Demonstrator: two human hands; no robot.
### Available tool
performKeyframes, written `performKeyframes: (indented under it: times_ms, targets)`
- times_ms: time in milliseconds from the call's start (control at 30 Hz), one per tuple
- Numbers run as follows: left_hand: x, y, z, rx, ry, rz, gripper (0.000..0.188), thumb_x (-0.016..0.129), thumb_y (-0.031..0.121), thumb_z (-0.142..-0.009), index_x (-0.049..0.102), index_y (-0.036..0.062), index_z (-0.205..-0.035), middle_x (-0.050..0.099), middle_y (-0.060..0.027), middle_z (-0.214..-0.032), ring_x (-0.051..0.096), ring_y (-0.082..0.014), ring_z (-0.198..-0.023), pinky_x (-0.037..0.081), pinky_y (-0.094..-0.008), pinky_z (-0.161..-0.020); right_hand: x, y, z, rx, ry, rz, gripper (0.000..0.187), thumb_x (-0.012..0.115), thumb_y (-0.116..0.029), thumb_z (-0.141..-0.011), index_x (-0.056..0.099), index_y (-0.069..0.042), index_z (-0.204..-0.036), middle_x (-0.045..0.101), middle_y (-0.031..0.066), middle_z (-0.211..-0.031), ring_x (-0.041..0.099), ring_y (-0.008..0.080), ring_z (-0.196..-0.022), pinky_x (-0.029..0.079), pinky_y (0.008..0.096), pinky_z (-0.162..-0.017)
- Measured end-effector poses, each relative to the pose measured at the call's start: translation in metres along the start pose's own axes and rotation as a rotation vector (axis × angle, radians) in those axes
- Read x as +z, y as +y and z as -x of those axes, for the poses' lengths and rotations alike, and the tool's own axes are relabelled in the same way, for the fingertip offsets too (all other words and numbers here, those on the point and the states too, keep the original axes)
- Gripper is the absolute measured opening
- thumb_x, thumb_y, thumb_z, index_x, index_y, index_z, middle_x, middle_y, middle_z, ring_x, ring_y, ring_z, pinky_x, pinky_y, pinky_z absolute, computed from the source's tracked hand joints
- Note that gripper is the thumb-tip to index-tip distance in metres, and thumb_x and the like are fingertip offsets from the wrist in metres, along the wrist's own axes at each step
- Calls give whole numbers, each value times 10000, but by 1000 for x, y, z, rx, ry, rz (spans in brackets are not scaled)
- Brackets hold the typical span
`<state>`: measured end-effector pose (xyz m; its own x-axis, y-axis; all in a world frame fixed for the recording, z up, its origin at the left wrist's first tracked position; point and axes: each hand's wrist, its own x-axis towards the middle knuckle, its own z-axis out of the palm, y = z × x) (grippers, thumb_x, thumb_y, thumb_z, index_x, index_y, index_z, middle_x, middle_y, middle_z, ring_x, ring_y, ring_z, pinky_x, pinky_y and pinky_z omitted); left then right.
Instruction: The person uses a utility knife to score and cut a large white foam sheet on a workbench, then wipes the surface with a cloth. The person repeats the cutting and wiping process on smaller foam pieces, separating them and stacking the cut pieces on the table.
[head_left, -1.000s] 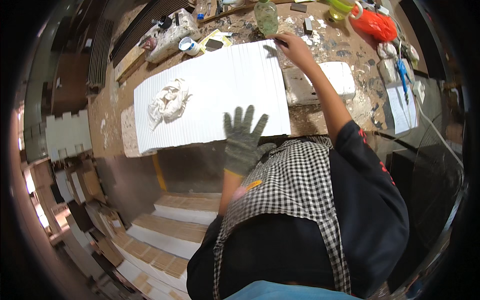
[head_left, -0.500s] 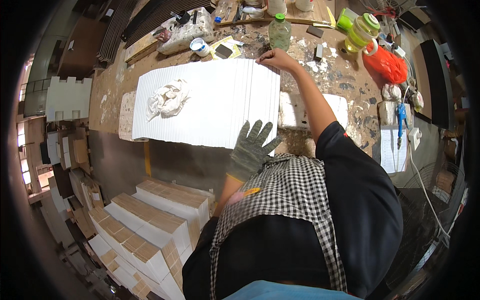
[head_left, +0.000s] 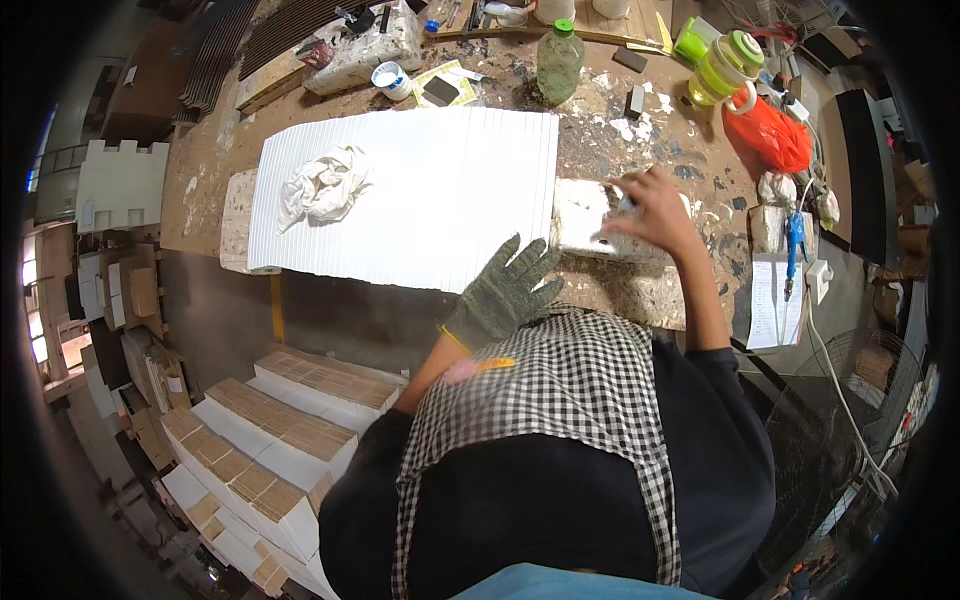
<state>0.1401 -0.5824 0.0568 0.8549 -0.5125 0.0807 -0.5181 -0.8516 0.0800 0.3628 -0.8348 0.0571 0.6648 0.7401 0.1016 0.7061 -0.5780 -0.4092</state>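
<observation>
A row of narrow white strips (head_left: pixel 440 200) lies packed side by side on the workbench, like one ribbed white panel. On its left part rests a crumpled off-white cloth (head_left: pixel 325 187). My left hand (head_left: pixel 503 290), in a dark grey-green knit glove, lies at the near right edge of the strips with its fingers spread. Bare and curled, my right hand (head_left: pixel 655 213) is over a white-smeared block (head_left: pixel 578 225) to the right of the strips. Something small and pale shows between its thumb and fingers, too little of it to name.
Behind the strips stand a green-capped bottle (head_left: pixel 560 65) and a small white tub (head_left: pixel 392 80). At the right are a yellow-green jug (head_left: pixel 722 72), a red plastic bag (head_left: pixel 768 132) and a blue-handled tool (head_left: pixel 795 240). Stacked white-and-brown bundles (head_left: pixel 290 410) stand at the lower left.
My right hand has left the far right corner of the strips and come nearer, over the smeared block. My left hand stays at the near edge, still spread. The view has shifted slightly.
</observation>
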Motion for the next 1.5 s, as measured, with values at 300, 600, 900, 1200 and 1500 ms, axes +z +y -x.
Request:
performKeyframes:
  times_ms: [300,600,900,1200,1500]
  targets:
    - [1,-12,-11,132,-182,-91,449,535,535,-937,577,313,-1326,384,-38,-1617,289,-231,-1525,175,-491,-1296,1,-29,5,-101,-281,210,1171,936,-361,-522,393,-352,-1559,553,156,-1253,526,337,-1114,463,428,-1000]
    - [22,-14,-10,48,63,1116,461,404,543,-1031,524,264,-1379,452,13,-1559,347,-145,-1484,206,-404,-1300,5,-29,8,-153,-193,185,1102,931,-316,-516,465,-395,-1511,556,173,-1215,554,329,-1016,495,425,-921]
    - [27,-15,-5,82,-86,-13,361,506,501,-990,643,221,-1171,565,6,-1453,426,-173,-1438,219,-451,-1296,8,-34,-11,-232,-258,81,1241,952,-552,-480,400,-282,-1558,549,160,-1280,510,344,-1148,457,462,-999]
    - [1,-10,-6,71,37,37,302,649,407,-879,709,177,-1066,596,-69,-1412,467,-245,-1413,301,-491,-1252,15,-27,-21,-314,-316,72,1076,941,-526,-542,520,-220,-1484,613,152,-1131,536,324,-1082,482,429,-943]
    - [11,-6,2,7,177,11,391,601,289,-926,616,181,-1301,519,-100,-1493,464,-292,-1410,328,-496,-1232,62,8,-153,-11,118,-504,348,509,-109,-1030,639,-81,-1351,712,206,-1208,678,350,-1076,501,403,-931]
